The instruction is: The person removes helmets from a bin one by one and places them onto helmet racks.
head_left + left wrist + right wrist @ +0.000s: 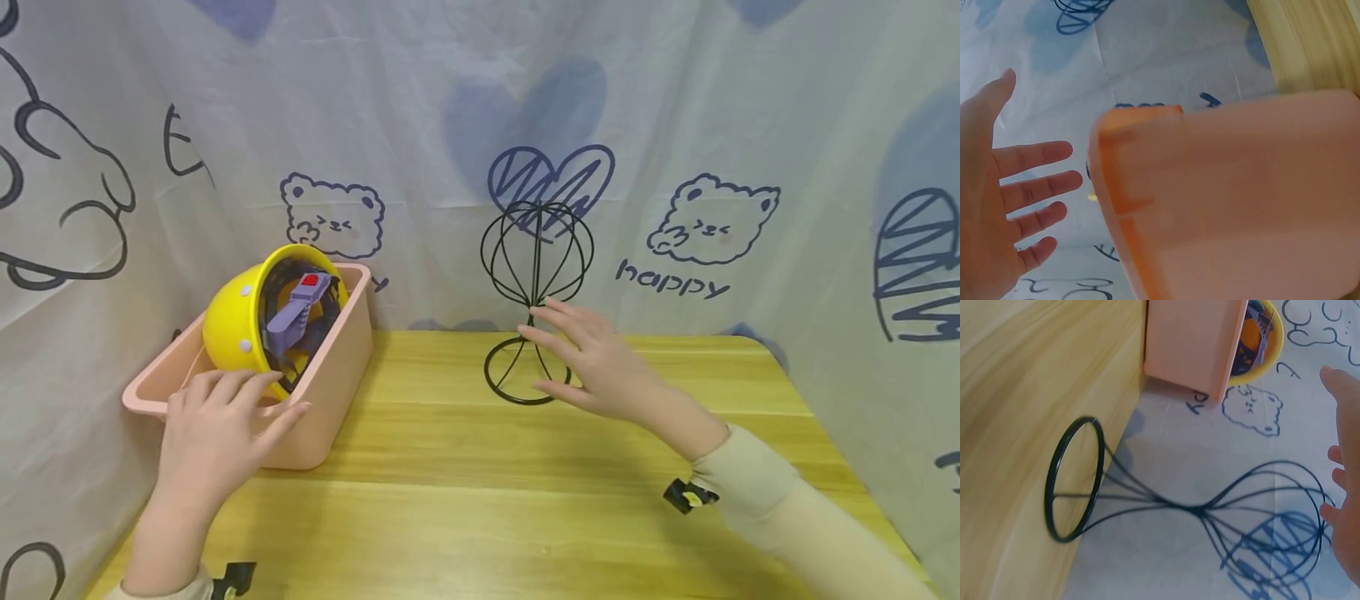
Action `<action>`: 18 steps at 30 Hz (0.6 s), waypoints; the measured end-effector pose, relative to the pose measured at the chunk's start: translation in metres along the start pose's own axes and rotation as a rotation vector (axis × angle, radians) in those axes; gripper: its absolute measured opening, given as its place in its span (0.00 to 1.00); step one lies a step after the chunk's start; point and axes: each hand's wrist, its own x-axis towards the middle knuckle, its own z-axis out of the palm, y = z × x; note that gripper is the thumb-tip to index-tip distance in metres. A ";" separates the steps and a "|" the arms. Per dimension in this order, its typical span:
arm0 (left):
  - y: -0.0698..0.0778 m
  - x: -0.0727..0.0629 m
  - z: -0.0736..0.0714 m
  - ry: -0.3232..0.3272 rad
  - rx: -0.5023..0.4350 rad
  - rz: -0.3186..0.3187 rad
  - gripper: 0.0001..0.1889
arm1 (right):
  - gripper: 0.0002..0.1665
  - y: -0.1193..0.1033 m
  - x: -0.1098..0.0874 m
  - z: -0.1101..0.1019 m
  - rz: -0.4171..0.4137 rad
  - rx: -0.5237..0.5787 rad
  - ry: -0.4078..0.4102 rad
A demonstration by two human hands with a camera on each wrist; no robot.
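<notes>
Head view: left hand point(217, 425) and right hand point(600, 362) loose, fingers gripping nothing. Black wire globe-topped stand point(1196, 510), mid-frame, could topple if the right hand bumps it off-centre.

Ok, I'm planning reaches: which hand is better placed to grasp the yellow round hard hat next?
Probably the left hand: it is nearer the hard hat in the pale pink plastic bin; the right hand is over by the black wire stand.
</notes>
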 end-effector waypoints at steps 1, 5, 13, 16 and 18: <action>-0.003 -0.001 0.001 0.000 0.002 -0.013 0.41 | 0.39 -0.001 0.004 0.003 -0.010 0.003 0.003; -0.014 -0.006 0.002 -0.008 -0.001 -0.045 0.35 | 0.38 -0.006 0.021 0.010 -0.040 0.027 0.007; -0.034 -0.010 -0.001 -0.198 -0.013 -0.164 0.24 | 0.37 -0.020 0.054 0.025 -0.107 0.093 0.036; -0.040 -0.012 -0.002 -0.258 -0.014 -0.191 0.25 | 0.37 -0.024 0.066 0.033 -0.124 0.121 0.063; -0.044 -0.013 -0.002 -0.288 -0.018 -0.208 0.26 | 0.37 -0.027 0.074 0.038 -0.126 0.139 0.073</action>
